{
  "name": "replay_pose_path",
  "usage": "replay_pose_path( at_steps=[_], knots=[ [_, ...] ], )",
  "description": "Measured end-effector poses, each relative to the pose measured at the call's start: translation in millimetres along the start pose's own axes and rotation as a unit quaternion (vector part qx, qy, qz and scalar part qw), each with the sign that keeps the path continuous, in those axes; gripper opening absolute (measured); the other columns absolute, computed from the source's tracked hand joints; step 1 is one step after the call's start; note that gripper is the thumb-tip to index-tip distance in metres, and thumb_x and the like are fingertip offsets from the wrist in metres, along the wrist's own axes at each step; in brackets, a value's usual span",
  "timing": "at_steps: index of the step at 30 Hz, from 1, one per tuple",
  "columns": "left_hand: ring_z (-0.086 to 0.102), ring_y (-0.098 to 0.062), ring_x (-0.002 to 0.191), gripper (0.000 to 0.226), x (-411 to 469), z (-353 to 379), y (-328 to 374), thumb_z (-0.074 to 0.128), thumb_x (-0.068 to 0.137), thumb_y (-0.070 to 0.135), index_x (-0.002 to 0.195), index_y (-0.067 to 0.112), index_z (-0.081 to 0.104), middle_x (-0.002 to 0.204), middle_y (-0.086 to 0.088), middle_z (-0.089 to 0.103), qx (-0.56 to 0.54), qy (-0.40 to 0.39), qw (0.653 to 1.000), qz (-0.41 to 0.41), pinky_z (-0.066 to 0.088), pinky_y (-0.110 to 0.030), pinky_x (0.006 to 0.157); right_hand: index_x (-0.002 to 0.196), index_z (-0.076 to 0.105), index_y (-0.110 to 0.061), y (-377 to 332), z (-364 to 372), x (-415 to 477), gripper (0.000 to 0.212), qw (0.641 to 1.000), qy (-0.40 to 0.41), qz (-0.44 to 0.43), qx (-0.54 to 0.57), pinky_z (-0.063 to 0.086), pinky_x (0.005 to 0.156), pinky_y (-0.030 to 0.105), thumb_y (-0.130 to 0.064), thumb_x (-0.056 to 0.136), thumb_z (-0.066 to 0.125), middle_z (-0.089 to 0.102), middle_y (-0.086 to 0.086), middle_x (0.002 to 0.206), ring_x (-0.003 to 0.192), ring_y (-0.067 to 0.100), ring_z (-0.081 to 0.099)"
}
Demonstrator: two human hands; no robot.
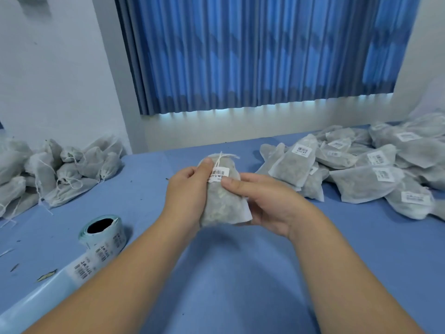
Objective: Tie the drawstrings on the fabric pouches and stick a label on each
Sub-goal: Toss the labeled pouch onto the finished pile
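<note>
Both hands' fingers (207, 165) pinch pouch (221, 203), thumbs on label (218, 175).

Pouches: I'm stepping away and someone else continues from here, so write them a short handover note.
Left hand: holds the pouch by its upper left side, above the table.
Right hand: supports the pouch's right side, thumb pressing the label.
Done: this pouch's drawstring is tied and its label is on; the labelled pile lies right.
Left: the pile without visible labels at far left. The label roll sits near left, strip trailing toward you.
</note>
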State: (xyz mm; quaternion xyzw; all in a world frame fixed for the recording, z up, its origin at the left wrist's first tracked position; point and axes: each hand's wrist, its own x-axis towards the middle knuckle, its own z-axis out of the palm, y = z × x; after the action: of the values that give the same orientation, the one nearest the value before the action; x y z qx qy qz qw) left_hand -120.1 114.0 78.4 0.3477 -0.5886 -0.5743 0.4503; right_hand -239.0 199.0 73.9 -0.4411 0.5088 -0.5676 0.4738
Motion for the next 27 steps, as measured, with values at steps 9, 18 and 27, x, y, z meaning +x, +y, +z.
replay_pose_path(
  at_steps=[9,18,27],
  knots=[
    [0.068,-0.022,0.073,0.019,21,54,25,0.055,0.096,0.029,0.105,0.015,0.064,0.091,-0.010,0.071,-0.090,-0.121,0.987,-0.045,0.054,-0.032,0.065,0.097,0.063,-0.002,-16,-48,-5,0.013,0.945,0.184,-0.092,0.253,0.054,0.050,0.024,-0.011,0.092,0.056,0.069,0.013,0.077,0.059,0.022,0.067],
    [0.067,-0.016,0.064,0.017,14,45,21,0.059,0.093,0.024,0.107,0.016,0.063,0.092,-0.001,0.068,-0.104,-0.123,0.984,-0.078,0.049,-0.028,0.056,0.106,0.054,-0.004,7,-69,-1,0.018,0.844,0.329,-0.091,0.413,0.053,0.067,0.030,-0.014,0.093,0.047,0.069,0.013,0.108,0.080,0.027,0.072],
    [0.060,-0.012,0.053,0.021,-4,-42,18,0.048,0.092,0.007,0.101,0.013,0.066,0.081,-0.002,0.064,-0.063,-0.062,0.993,-0.072,0.046,-0.027,0.056,0.102,0.064,-0.009,1,37,10,0.016,0.970,0.201,-0.036,0.134,0.048,0.059,0.024,-0.015,0.093,0.052,0.073,0.003,0.079,0.065,0.019,0.070]
  ],
)
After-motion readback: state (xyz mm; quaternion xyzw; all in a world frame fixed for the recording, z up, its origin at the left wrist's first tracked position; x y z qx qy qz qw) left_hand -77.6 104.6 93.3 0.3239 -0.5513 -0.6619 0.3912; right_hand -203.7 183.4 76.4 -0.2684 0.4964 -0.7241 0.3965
